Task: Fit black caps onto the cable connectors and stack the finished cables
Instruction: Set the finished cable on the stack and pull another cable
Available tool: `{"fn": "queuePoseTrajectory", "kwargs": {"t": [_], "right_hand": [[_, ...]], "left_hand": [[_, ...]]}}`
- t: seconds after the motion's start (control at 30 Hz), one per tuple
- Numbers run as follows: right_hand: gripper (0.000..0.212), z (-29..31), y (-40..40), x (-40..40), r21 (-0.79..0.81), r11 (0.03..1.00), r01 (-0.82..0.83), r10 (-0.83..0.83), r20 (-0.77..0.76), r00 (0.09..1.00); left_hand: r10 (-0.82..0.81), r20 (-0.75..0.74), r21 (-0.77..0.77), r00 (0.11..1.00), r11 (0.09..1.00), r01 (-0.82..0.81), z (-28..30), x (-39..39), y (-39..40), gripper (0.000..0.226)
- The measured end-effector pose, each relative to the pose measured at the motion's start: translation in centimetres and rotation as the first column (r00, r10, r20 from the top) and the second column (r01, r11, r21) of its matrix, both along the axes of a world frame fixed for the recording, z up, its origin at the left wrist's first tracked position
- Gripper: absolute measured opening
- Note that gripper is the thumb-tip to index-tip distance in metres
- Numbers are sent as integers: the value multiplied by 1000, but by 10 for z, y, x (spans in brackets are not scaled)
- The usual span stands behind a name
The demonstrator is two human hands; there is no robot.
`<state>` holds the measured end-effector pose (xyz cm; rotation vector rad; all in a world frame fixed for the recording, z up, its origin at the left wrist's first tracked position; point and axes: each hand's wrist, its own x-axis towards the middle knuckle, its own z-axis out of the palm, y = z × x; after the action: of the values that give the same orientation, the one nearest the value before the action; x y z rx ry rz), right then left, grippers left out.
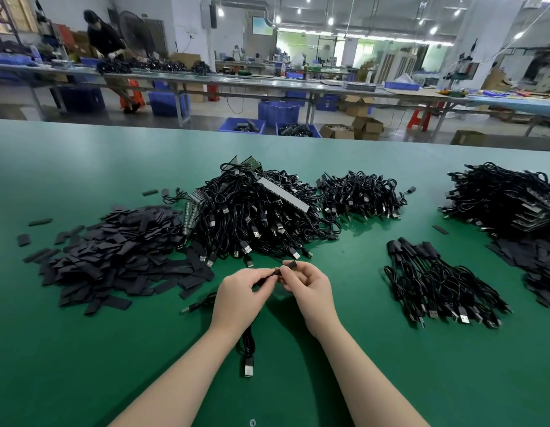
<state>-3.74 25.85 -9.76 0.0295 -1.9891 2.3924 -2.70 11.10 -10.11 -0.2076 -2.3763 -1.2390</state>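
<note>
both hands meet just in front of the big heap of uncapped cables (261,211) in the middle of the green bench (82,167). the left hand (241,295) has a narrow grip, thumb and forefinger pinched on the end of a black cable (248,343), whose cord runs down under the wrist and ends in a usb plug lying on the bench, nearer the person than the heap. the right hand (307,285) also grips tight: its fingertips pinch a small black cap (290,265), held right against the connector in the left hand's pinch. whether the cap is already over the connector i cannot tell; the fingers cover the join.

left of the heap spreads a loose pile of flat black caps (113,260), touching its edge. right of the heap and nearer the person, a stack of finished cables (437,278) lies with capped ends pointing away. just right of the heap, further back, sits a smaller cable bundle (360,195), and far to the right another large cable pile (507,201).
</note>
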Motion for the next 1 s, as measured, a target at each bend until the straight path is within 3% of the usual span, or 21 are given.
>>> {"fn": "queuePoseTrajectory", "kwargs": {"t": [0.47, 1.0], "right_hand": [[21, 0, 3, 2, -28, 1000, -14, 13, -23, 1000], [14, 0, 0, 5, 48, 999, -11, 12, -20, 1000]], "left_hand": [[15, 17, 2, 1000, 1000, -15, -1, -1, 0, 16], [-6, 20, 76, 1000, 997, 5, 0, 6, -2, 19]]}}
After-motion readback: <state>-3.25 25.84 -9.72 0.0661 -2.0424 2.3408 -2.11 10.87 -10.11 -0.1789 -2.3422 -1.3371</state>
